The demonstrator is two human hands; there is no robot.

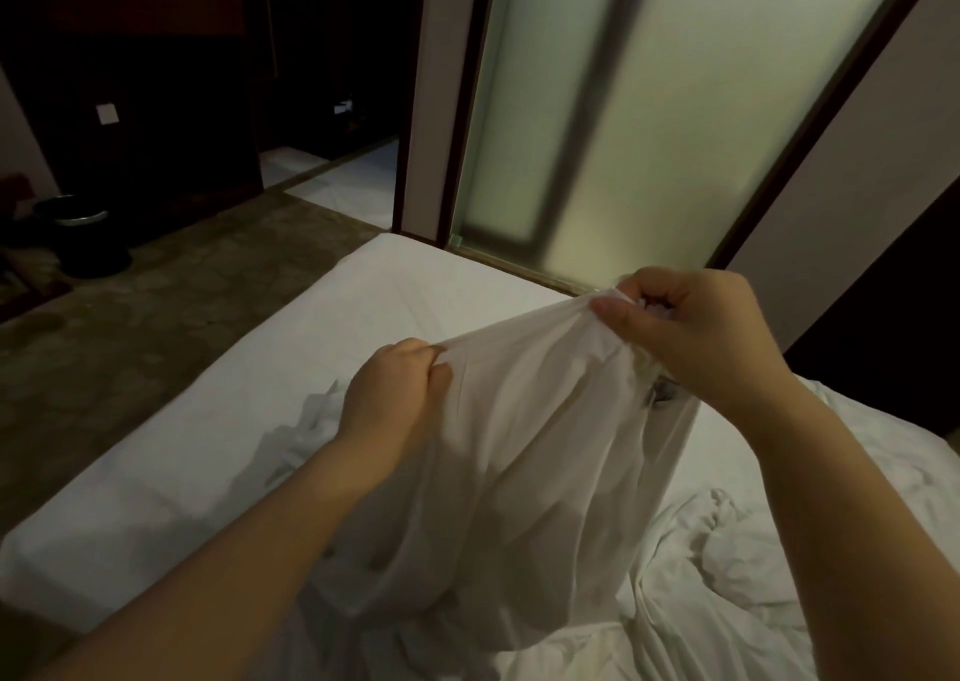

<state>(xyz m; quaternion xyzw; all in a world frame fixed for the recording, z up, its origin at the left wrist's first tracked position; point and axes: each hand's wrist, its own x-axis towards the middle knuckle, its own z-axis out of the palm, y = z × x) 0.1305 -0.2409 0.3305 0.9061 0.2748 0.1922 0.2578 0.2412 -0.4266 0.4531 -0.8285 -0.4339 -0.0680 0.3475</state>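
Note:
A white sheet (524, 452) is lifted above the bed (363, 306) and hangs in loose folds between my two hands. My left hand (397, 394) grips its upper edge in a fist at the lower left. My right hand (691, 332) holds the bunched edge higher up on the right, fingers curled round the cloth. The stretched edge runs between both hands. The sheet's lower part falls onto the mattress and hides what lies under it.
A crumpled white duvet (737, 550) lies on the bed's right side. A frosted glass partition (649, 109) stands beyond the bed. Patterned carpet (156, 317) is at left, with a dark bin (83, 233) by dark furniture. A doorway (332, 109) opens behind.

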